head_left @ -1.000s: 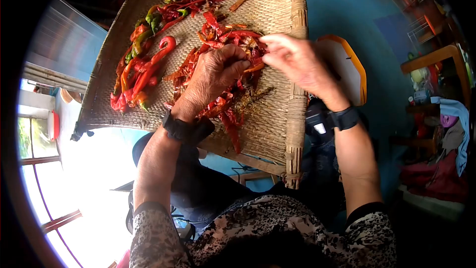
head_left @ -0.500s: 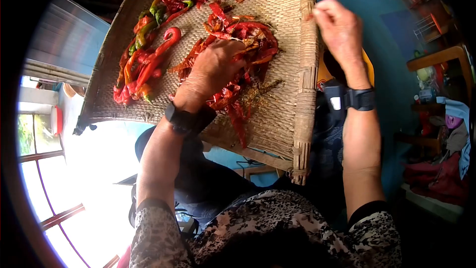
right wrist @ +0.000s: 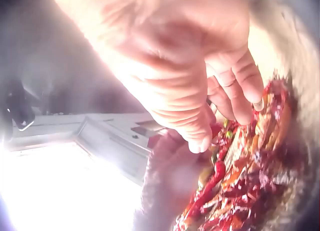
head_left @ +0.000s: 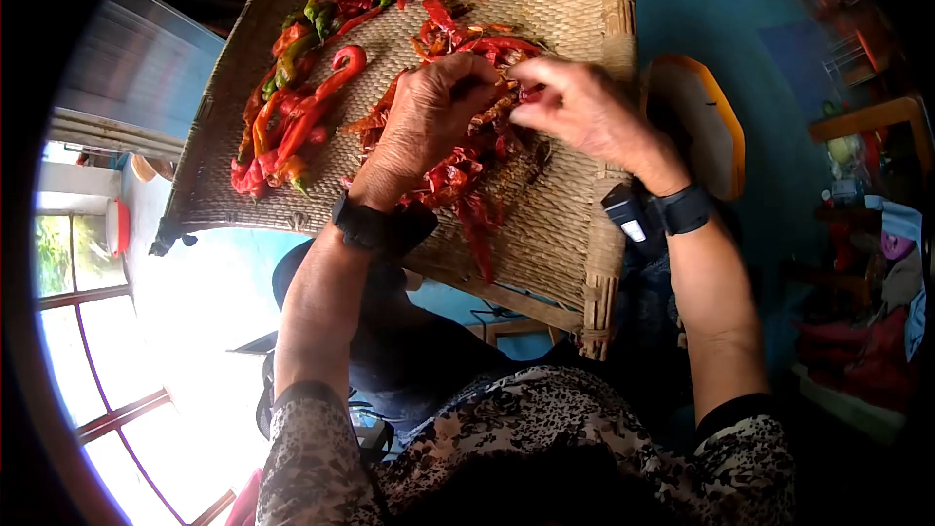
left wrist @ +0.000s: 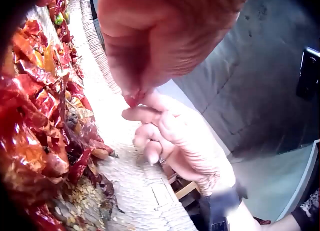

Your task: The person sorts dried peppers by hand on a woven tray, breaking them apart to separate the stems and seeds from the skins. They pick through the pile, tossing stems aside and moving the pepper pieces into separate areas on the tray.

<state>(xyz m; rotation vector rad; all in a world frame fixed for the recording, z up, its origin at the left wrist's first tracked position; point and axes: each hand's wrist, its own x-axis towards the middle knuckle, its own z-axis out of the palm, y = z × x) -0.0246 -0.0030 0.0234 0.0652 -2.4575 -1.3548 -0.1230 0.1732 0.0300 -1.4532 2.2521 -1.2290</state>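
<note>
Red dried chili peppers [head_left: 477, 161], some split and crumpled, lie heaped on a woven bamboo tray [head_left: 575, 224]. Over this heap my left hand [head_left: 419, 122] pinches a chili pepper [left wrist: 133, 99] between thumb and fingertips; only a small red bit shows in the left wrist view. My right hand [head_left: 599, 122] comes in from the right, thumb and forefinger at the same red chili, fingertips close to the left hand's. In the right wrist view its other fingers [right wrist: 245, 83] are loosely bent above the peppers.
Fresher red and green peppers [head_left: 292, 127] form a row along the tray's left side. Pale seeds [left wrist: 82, 203] are scattered beside the heap. A container with an orange rim [head_left: 729, 127] stands right of the tray. Clothes [head_left: 862, 351] are piled at far right.
My right hand swung out past the tray's right edge with fingertips together, then came back to the left hand. The left hand stayed over the heap and lifted slightly.
</note>
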